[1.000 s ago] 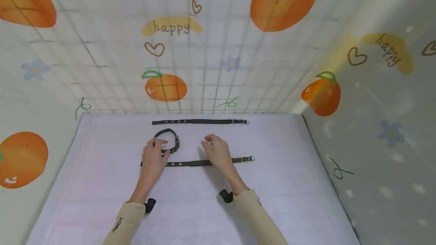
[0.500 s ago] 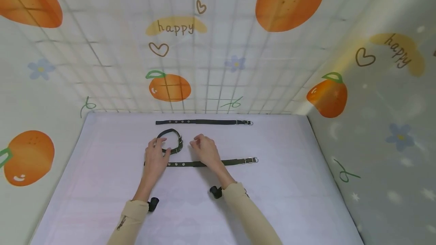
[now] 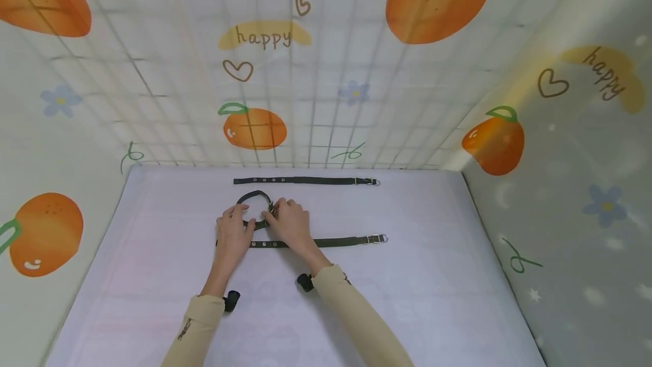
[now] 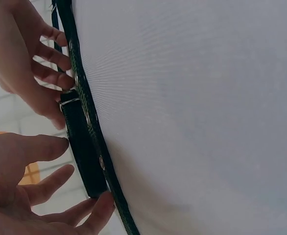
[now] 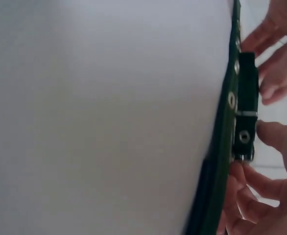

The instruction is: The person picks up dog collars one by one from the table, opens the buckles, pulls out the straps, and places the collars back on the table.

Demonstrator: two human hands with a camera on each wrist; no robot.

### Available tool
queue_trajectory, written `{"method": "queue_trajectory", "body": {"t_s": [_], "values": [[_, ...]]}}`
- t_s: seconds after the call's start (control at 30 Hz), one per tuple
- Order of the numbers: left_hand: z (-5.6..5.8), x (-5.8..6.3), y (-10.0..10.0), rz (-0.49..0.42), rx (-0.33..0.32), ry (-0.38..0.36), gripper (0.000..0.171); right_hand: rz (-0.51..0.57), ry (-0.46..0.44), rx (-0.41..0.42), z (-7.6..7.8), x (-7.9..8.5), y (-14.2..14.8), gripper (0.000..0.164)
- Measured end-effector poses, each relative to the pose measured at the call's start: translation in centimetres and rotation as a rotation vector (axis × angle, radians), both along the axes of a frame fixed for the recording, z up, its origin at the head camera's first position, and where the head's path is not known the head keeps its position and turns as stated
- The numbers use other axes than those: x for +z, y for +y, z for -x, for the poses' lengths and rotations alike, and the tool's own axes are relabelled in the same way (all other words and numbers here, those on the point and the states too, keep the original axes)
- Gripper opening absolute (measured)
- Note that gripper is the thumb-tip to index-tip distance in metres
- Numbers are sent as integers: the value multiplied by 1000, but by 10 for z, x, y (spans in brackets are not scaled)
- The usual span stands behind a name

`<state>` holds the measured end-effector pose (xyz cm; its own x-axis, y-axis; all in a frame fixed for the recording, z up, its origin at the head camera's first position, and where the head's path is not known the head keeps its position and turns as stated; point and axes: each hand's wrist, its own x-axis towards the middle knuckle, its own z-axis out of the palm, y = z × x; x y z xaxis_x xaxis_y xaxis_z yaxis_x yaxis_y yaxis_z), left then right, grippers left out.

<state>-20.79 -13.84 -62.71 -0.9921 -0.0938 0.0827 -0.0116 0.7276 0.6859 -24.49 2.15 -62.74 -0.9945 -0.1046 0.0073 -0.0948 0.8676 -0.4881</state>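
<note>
A dark collar buckled into a loop (image 3: 261,225) stands on the white table, a little left of the middle. My left hand (image 3: 234,232) holds its left side between thumb and fingers. At the loop's right side, my right hand (image 3: 294,223) has thumb and fingertips around the buckle end, partly covering it. The right wrist view shows an eyelet and metal loop on that collar (image 5: 248,88), with my right thumb pressed near them. Just in front lies a straight dark green collar (image 3: 336,242) with eyelets, its left part passing under my left hand.
Behind the loop, another straight dark collar (image 3: 323,180) lies near the table's back edge, its buckle and ring to the right. A printed cloth wall (image 3: 316,89) with a wire grid rises behind the table (image 3: 423,276), and more cloth stands at both sides.
My right hand has moved left from beside the loop to its buckle end and now grips it. My left hand stays at the loop's left side. The head view has shifted slightly.
</note>
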Motion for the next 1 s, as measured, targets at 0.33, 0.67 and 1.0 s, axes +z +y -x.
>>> {"method": "queue_trajectory", "body": {"t_s": [0.33, 0.67, 1.0], "values": [[1, 2, -2, -66, -4, 34, 40, 67, 13, -20, 1, 2, -4, 24], [0, 7, -7, -157, 40, 90, 65, 345, 62, 67, -13, 12, 11, 22], [-12, 24, -2, -161, -7, 20, 51, 414, 113, 205, -34, 43, 41, 25]]}}
